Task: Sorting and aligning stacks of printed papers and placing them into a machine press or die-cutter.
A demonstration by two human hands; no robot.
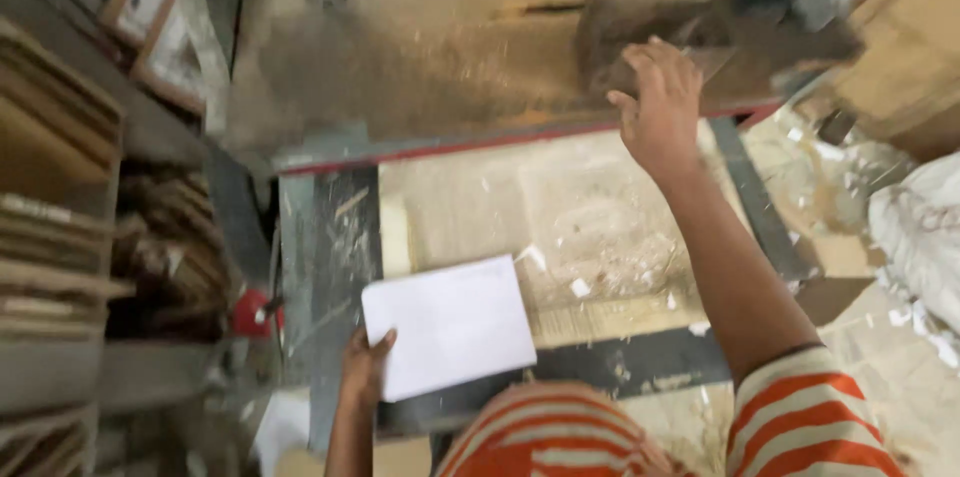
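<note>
In the head view, low centre, the left hand (362, 365) pinches the left edge of a smooth white paper stack (449, 325) over the dusty, scrap-strewn surface (560, 207). At upper right, the right hand (660, 107) reaches with fingers spread toward a blurred dark board (650, 22), beyond the red edge strip (450, 145).

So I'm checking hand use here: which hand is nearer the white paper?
Left. The left hand grips the white paper by its left edge, thumb on top. The right hand is stretched far up over the dusty machine table, well apart from it.
</note>
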